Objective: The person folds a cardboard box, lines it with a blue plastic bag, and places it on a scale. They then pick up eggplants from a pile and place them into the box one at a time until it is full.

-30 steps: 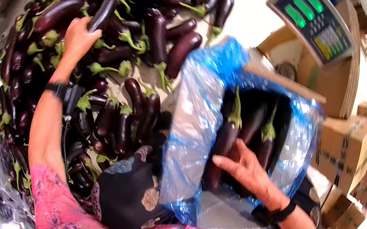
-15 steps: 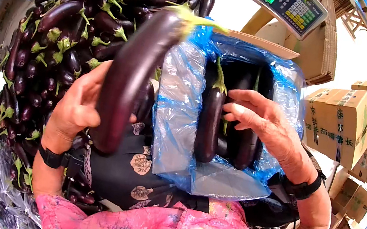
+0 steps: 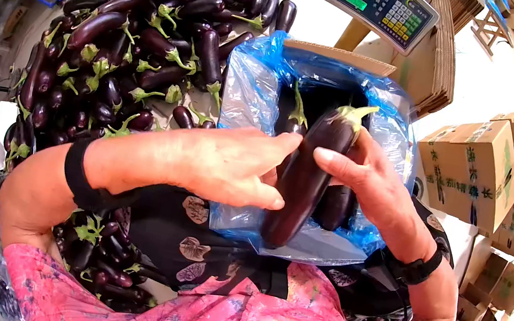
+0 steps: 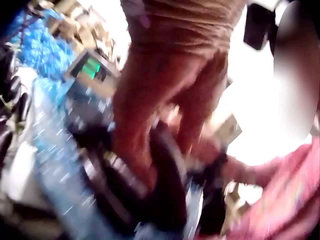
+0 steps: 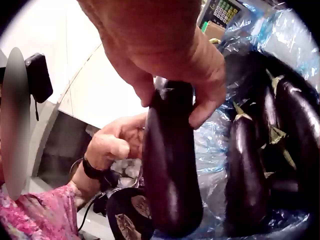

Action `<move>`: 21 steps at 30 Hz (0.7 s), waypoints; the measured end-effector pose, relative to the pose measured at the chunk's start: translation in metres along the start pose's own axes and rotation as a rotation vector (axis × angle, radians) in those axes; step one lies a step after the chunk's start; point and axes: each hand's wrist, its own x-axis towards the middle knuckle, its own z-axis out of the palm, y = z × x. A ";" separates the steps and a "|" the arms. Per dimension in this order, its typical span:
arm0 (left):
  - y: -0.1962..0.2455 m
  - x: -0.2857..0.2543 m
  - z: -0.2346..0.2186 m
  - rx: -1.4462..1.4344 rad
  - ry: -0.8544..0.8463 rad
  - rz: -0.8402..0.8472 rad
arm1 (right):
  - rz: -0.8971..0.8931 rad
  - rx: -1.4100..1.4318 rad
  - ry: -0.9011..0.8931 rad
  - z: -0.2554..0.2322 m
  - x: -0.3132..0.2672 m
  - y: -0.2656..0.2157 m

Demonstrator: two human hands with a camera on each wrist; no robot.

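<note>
A dark purple eggplant (image 3: 308, 183) with a green stem is held at a tilt over the lined box (image 3: 315, 257). My right hand (image 3: 370, 180) grips it near the stem end, thumb on one side and fingers on the other. Beside its other side is my left hand (image 3: 229, 162), fingers extended and thumb spread apart. In the right wrist view the left hand (image 5: 112, 145) shows behind the held eggplant (image 5: 172, 165). More eggplants (image 5: 245, 170) lie inside the box, stems toward its far side. The left wrist view is blurred.
A large heap of eggplants (image 3: 110, 59) spreads over the left side. Blue plastic film (image 3: 249, 90) lines the box. Behind it stands a scale display (image 3: 380, 7) with green digits. Printed cartons (image 3: 468, 170) are stacked at the right.
The left hand took an eggplant from the heap and brought it right to the box. The right hand, earlier over the box, now grips it by the stem end.
</note>
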 end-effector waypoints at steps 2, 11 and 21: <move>0.014 -0.002 -0.012 0.230 0.053 0.078 | -0.023 -0.122 0.074 -0.004 0.004 0.007; -0.048 0.026 -0.025 -0.130 0.299 0.130 | -0.040 -0.793 0.324 -0.012 0.073 0.085; -0.052 0.033 -0.027 0.096 0.353 0.144 | -0.065 -0.736 0.287 -0.014 0.062 0.085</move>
